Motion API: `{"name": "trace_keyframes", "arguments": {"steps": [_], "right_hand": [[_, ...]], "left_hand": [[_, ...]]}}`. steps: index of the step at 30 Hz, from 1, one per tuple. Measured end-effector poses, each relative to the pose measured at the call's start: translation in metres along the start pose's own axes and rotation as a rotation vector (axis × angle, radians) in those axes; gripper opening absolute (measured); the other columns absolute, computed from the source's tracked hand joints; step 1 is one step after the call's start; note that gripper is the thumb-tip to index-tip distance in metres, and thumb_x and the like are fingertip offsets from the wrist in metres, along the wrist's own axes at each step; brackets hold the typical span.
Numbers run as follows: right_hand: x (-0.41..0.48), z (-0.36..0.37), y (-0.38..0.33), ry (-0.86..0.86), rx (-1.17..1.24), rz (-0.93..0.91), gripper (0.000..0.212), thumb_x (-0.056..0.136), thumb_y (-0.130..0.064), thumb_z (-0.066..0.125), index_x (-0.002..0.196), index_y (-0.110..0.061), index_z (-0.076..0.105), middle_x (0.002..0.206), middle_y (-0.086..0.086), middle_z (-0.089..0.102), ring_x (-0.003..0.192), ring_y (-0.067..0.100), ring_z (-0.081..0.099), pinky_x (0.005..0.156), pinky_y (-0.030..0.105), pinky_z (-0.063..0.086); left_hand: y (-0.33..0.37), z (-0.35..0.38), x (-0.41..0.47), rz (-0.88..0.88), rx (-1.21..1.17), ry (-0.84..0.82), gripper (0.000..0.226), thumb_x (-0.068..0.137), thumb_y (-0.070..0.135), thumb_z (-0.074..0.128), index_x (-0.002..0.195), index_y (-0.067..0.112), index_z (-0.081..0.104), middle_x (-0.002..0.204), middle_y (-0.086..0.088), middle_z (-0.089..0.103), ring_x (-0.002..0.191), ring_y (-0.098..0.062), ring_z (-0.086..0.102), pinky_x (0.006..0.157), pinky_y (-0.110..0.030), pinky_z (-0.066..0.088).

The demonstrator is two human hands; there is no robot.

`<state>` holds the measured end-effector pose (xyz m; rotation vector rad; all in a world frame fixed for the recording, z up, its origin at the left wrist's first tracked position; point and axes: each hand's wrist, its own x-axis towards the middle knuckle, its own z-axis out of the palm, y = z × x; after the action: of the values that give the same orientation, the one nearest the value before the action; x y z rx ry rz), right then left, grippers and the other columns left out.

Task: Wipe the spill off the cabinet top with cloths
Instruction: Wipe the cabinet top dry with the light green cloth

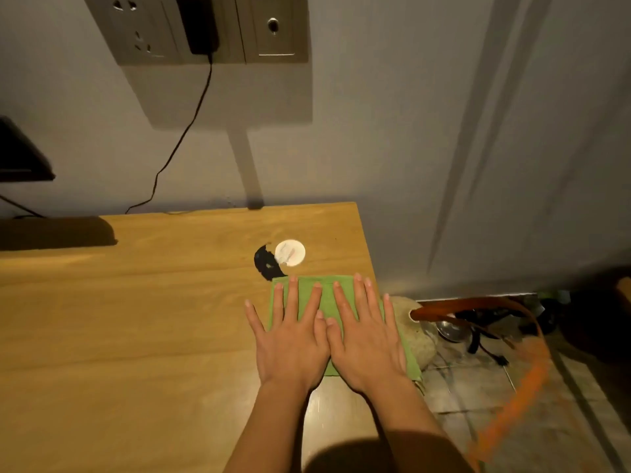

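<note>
A green cloth (327, 291) lies folded flat near the right edge of the wooden cabinet top (136, 319). My left hand (290, 339) and my right hand (367, 336) rest side by side on it, palms down, fingers spread, thumbs touching. Just beyond the cloth's far left corner a black patch (264, 264) marks the wood, and a white round disc (290, 252) sits beside it. The hands cover most of the cloth.
The grey wall (375, 131) behind carries a socket panel (205, 29) with a black plug and cable (184, 131) hanging down. A dark object (20, 155) stands at the far left. Right of the cabinet, the floor holds a stone, an orange hose (512, 387) and clutter.
</note>
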<state>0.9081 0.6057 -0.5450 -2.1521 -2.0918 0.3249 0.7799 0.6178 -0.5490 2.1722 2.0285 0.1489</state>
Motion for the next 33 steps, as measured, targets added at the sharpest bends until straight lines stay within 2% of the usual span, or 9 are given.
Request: {"name": "trace_keyframes", "arguments": {"steps": [9,18,25,29,33], "right_hand": [[0.143,-0.008,0.021,0.012,-0.002,-0.041,0.066,0.096,-0.052,0.002,0.158,-0.03,0.001,0.165,0.006,-0.012,0.149,0.018,-0.021,0.122,0.047,-0.006],[0.199,-0.005,0.03,0.03,0.083,-0.036,0.066,0.096,-0.055,0.004,0.157,-0.031,0.005,0.166,0.003,-0.011,0.15,0.017,-0.018,0.122,0.046,-0.006],[0.173,-0.004,0.026,0.041,0.134,0.011,0.065,0.097,-0.054,0.008,0.157,-0.031,0.006,0.166,0.004,-0.01,0.151,0.019,-0.017,0.123,0.044,-0.004],[0.123,0.001,0.026,0.039,0.152,0.038,0.063,0.098,-0.052,0.01,0.157,-0.032,0.003,0.166,0.003,-0.013,0.15,0.019,-0.017,0.123,0.042,-0.002],[0.059,0.002,0.023,0.035,0.169,0.046,0.063,0.097,-0.054,0.009,0.157,-0.035,0.004,0.166,0.001,-0.013,0.151,0.022,-0.014,0.123,0.043,0.002]], "left_hand": [[0.014,0.003,0.139,0.005,0.021,0.029,0.054,0.1,0.046,0.007,0.154,0.041,0.005,0.167,0.001,-0.001,0.153,-0.02,-0.007,0.114,-0.064,-0.016],[0.016,0.007,0.198,0.021,-0.009,0.035,0.059,0.095,0.048,-0.003,0.154,0.042,0.005,0.166,0.001,-0.004,0.152,-0.018,-0.01,0.117,-0.061,-0.013],[0.013,0.0,0.185,0.101,0.063,-0.011,0.062,0.094,0.049,-0.005,0.154,0.04,0.002,0.167,-0.001,-0.003,0.153,-0.022,-0.008,0.116,-0.063,-0.013],[0.012,0.0,0.141,0.167,0.138,0.0,0.059,0.097,0.047,-0.002,0.155,0.038,0.005,0.166,-0.003,0.0,0.153,-0.022,-0.006,0.115,-0.064,-0.014],[0.013,0.0,0.074,0.157,0.101,0.002,0.058,0.098,0.047,0.001,0.155,0.038,0.008,0.166,0.0,-0.003,0.153,-0.02,-0.006,0.115,-0.063,-0.014]]}}
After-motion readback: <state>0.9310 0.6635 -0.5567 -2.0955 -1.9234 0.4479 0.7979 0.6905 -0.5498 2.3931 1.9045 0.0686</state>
